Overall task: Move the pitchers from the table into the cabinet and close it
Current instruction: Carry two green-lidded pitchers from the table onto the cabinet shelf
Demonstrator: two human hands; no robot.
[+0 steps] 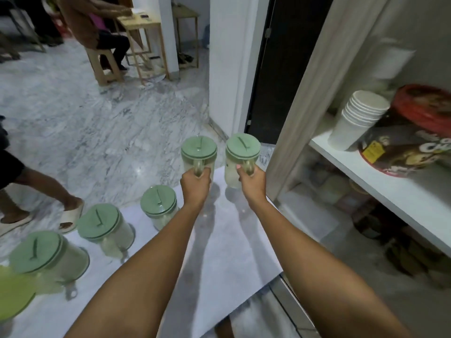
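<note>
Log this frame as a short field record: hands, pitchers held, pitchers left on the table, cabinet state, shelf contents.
left hand: closed on the handle of the left held pitcher
right hand: closed on the handle of the right held pitcher
held pitchers: upright, green lids on, side by side at the table's far end
pitchers on table: three more in a row at left, lids on
cabinet: open, at right
shelf contents: stack of white cups, dark tin with red lid
</note>
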